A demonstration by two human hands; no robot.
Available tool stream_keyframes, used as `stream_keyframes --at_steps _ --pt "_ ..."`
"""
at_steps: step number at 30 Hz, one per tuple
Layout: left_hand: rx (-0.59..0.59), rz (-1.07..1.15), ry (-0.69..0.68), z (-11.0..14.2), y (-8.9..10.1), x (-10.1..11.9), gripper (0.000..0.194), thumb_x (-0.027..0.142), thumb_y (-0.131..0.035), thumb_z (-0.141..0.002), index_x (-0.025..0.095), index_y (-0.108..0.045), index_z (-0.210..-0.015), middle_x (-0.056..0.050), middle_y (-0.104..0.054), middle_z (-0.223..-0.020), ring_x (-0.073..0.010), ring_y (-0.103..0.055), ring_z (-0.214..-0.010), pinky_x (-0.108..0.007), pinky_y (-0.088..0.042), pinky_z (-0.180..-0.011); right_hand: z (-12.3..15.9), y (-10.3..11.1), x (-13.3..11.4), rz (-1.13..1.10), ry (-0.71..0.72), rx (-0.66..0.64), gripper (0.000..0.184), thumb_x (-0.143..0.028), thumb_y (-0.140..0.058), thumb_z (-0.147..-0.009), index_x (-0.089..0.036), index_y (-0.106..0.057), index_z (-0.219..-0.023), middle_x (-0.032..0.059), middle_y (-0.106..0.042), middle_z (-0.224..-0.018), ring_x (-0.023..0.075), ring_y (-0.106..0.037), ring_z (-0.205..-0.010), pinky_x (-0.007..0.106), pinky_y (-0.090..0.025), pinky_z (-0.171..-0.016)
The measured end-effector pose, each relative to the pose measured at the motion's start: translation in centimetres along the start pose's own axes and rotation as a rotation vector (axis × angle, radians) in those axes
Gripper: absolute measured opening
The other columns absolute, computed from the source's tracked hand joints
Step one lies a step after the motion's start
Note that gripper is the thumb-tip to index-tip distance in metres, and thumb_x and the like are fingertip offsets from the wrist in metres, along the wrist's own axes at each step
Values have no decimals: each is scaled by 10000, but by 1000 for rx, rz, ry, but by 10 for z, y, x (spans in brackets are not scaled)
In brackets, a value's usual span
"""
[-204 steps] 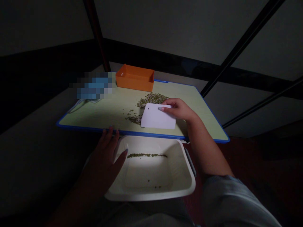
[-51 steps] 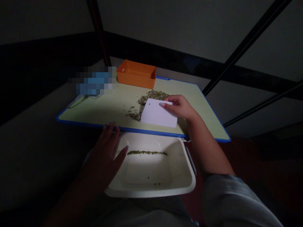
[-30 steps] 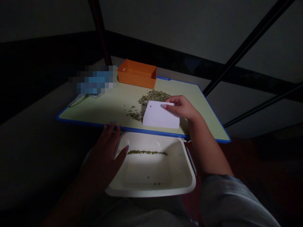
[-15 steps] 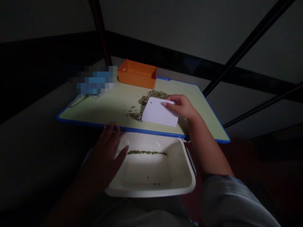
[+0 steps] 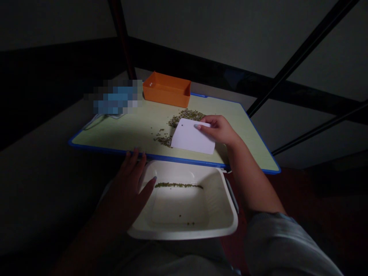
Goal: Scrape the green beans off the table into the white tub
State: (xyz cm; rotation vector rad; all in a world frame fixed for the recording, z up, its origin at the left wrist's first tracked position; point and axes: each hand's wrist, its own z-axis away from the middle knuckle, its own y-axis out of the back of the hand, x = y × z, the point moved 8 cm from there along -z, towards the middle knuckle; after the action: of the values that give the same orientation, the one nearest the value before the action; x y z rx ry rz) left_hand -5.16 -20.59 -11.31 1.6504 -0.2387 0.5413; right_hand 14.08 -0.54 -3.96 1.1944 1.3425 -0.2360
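My right hand [image 5: 220, 129] pinches the top edge of a white plastic scraper [image 5: 192, 137], which stands on a pale green board with a blue rim [image 5: 120, 132]. Small green beans [image 5: 184, 116] lie in a heap behind and left of the scraper. My left hand [image 5: 126, 188] grips the left rim of a white tray [image 5: 224, 218], thumb inside, held just below the board's front edge. A thin line of beans [image 5: 178, 185] lies along the tray's far inner side.
An orange box [image 5: 166, 89] stands at the board's back edge. A blurred blue object [image 5: 115, 100] and a white cord lie at the back left. Dark frame bars cross behind the board. The surroundings are dim.
The scraper has shifted slightly left and toward the bean heap over the last second. My left hand and the tray have stayed put.
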Motion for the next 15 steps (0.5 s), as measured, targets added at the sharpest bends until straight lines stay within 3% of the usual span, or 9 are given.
stream_keyframes --at_steps 15 --pt "14 -8 1 1 0 -1 816 638 -256 -832 98 -307 -1441 -124 -157 -1604 -281 -80 -1486 -490 -169 -1210 0 -3 0 -4 9 -40 446 -579 -674 -714 -141 -590 -705 -20 -508 -582 71 -409 -509 207 -269 -439"
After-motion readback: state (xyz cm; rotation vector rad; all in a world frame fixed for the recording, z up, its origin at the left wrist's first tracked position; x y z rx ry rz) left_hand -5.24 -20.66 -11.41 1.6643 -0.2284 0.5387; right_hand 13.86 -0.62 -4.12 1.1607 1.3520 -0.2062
